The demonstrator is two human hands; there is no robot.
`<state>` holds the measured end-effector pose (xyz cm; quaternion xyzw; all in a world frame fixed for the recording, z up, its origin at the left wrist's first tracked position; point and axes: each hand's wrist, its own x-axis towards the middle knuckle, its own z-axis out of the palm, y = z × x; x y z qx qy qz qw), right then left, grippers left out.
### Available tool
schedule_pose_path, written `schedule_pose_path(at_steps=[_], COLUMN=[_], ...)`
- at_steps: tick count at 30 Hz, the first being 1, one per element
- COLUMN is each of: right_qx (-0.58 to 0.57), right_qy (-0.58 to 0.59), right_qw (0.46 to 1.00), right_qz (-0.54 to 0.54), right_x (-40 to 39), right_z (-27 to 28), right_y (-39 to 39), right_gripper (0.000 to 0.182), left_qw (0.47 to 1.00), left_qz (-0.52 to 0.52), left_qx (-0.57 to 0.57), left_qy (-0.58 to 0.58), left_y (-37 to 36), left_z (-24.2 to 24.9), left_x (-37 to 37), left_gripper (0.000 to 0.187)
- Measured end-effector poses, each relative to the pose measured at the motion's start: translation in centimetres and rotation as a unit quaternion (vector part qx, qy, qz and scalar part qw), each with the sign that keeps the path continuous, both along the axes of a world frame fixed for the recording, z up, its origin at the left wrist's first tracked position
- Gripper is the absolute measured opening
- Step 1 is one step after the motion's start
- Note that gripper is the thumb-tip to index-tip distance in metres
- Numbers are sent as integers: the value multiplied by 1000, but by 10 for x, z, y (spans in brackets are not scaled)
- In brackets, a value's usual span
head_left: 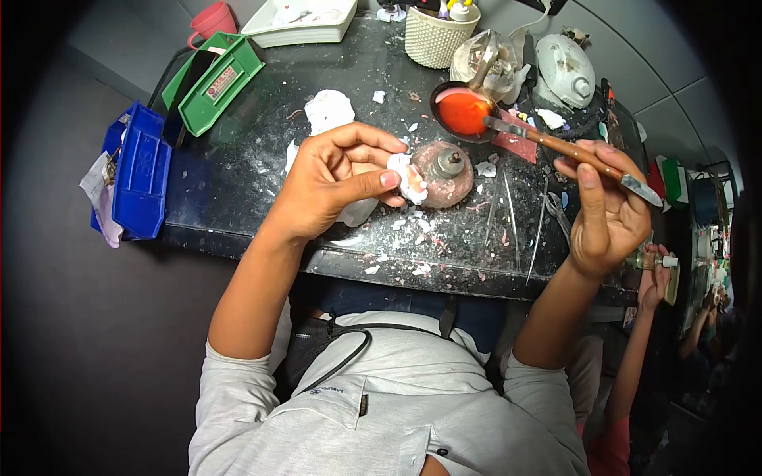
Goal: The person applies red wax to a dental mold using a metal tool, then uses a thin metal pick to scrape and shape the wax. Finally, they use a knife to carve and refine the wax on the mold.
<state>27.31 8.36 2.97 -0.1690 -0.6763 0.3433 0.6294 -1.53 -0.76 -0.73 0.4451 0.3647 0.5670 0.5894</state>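
Note:
My left hand (333, 178) pinches a small white plaster piece (410, 184) with a pinkish patch, between thumb and fingers. In my right hand (609, 218) is a wax knife (559, 147) with a brown wooden handle and metal ends, gripped near its rear. Its far blade reaches over the edge of a small dark ladle (438, 98) holding bright red-orange melted wax (462, 113). Just past the plaster piece stands a round spirit lamp (446, 190), its glass stained pink and a metal wick holder on top.
White scraps litter the black table (333, 238), with thin metal tools (510, 214) at right. A blue bin (143, 182), green bin (222, 83), white tray (305, 28), woven basket (436, 40) and second glass lamp (565, 71) stand around. Another person's hand (653, 278) is at far right.

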Motion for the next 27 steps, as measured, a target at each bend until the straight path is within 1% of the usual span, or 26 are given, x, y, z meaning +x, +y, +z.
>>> schedule_pose_path(at_steps=[11,13,14,16,19,21,24,27], right_qx=[-12,-25,-26,-26,-31,-32,-43,-44], right_qy=[-34,19,19,25,5,-6,-7,-6], right_qw=[999,999,999,996,997,998,998,997], right_qz=[-6,36,37,78,65,55,47,57], right_x=[0,3,3,3,-1,-2,-3,-4], right_z=[0,2,1,0,-1,-1,1,1], right_y=[0,1,1,-1,-4,-6,-7,-8], right_gripper=[25,24,24,25,26,26,25,25], left_qw=[1000,1000,1000,1000,1000,1000,1000,1000], left_qz=[-5,-4,-4,-3,-17,-19,-10,-8], left_qx=[-6,-8,-10,-13,1,12,1,-6], left_qy=[-12,-15,-14,-14,2,8,23,15], left_y=[0,-1,-1,-1,0,0,-2,-2], left_z=[4,4,5,3,0,-1,0,0], left_x=[3,3,3,3,2,3,3,4], left_gripper=[27,27,27,27,29,26,25,26])
